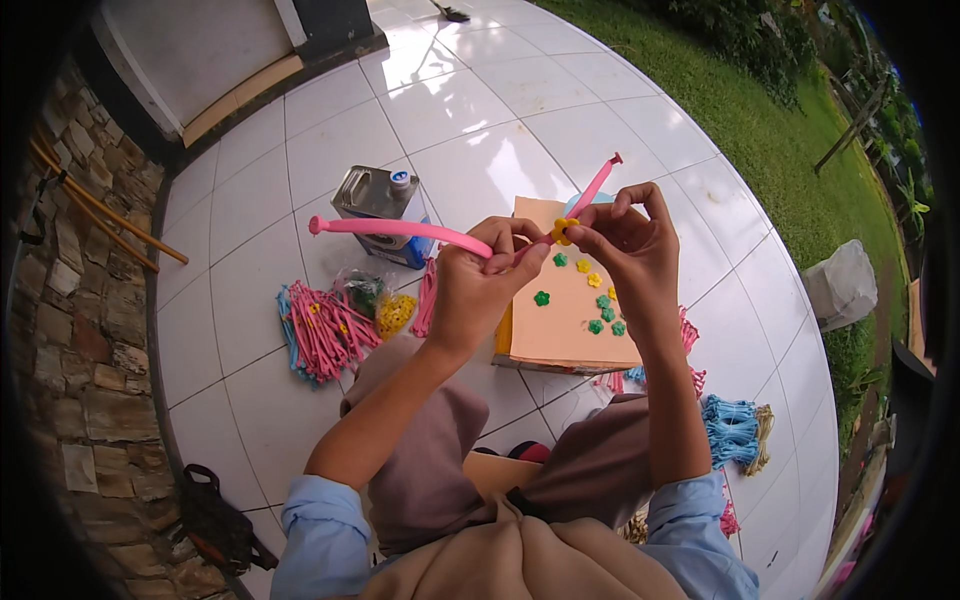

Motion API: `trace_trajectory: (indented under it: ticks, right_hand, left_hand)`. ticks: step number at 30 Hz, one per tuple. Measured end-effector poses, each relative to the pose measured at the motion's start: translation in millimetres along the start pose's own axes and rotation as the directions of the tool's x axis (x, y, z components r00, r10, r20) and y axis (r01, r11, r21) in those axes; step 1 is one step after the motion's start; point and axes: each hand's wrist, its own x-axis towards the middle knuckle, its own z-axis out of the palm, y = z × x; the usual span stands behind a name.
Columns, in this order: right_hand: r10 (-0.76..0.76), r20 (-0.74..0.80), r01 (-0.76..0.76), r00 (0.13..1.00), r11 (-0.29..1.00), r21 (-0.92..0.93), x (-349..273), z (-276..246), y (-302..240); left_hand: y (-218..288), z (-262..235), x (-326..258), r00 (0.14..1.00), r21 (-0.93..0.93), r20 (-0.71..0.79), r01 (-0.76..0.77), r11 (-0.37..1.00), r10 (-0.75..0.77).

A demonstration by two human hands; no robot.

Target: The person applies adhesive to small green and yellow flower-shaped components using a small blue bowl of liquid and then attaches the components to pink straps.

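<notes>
- While both hands are raised over the lap, the left hand has its grip clamped on a long pink balloon, a smooth rubbery tube that runs out to the left and ends in a small knob.
- The right hand has its fingertips pinched together on a small yellow flower, held right against the left hand's fingers; a second thin pink balloon rises slanting from between the two hands.
- Below the hands a flat peach-coloured cardboard sheet lies on the glossy white tiled floor.
- On the sheet lie little flat flowers with rounded petals: about five green flowers and about three more yellow ones, though the hands hide part of the sheet.
- To the left lies one loose heap of pink and blue strips, next to a clear crinkled plastic bag with green and yellow bits inside.
- One metal can, boxy, with a white cap, stands behind the long balloon.
- A blue tasselled bundle lies to the right, beside the knee.
- One rough stone wall edges the floor at the left.
</notes>
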Motion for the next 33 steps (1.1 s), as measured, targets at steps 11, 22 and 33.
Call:
trace_trajectory:
  ticks: [11, 22, 33]
  right_hand:
    - [-0.145, 0.002, 0.142, 0.989, 0.968, -0.205, 0.8, -0.7, 10.1]
    - [0.19, -0.13, -0.184, 0.973, 0.981, 0.057, -3.0, 6.1, 7.7]
    - [-0.028, -0.168, 0.021, 0.985, 0.999, -0.047, -1.6, 13.5, 26.1]
  left_hand:
    - [-7.2, -4.4, 1.8, 0.994, -0.12, 0.101, -0.029, 0.992, 0.042]
    - [-8.9, -6.3, 4.4, 0.998, -0.123, 0.022, 0.065, 0.99, -0.063]
    - [-14.3, -4.6, 5.1, 0.994, -0.046, 0.102, 0.055, 0.997, -0.05]
